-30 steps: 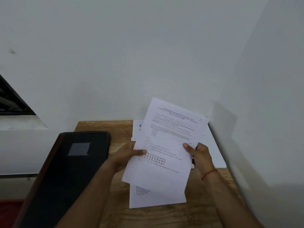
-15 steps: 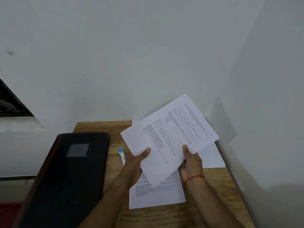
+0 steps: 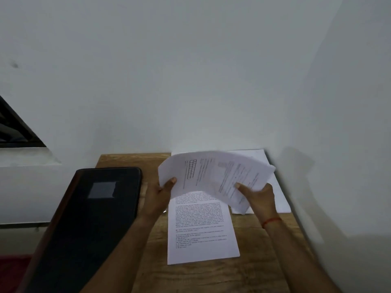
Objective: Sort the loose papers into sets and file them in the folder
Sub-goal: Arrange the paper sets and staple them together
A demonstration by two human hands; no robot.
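Sorting step. The left hand [image 3: 161, 192] and right hand [image 3: 258, 197] pinch the bowed sheets [image 3: 213, 173] by the near edge (thumbs on top). The closed folder [image 3: 93, 218] lies at 8 o'clock. The next move probably calls for matching them to the printed sheet [image 3: 201, 231] at 6 o'clock.

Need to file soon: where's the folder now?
Head view, left side: the folder lies closed at the table's left edge, beside the left hand.
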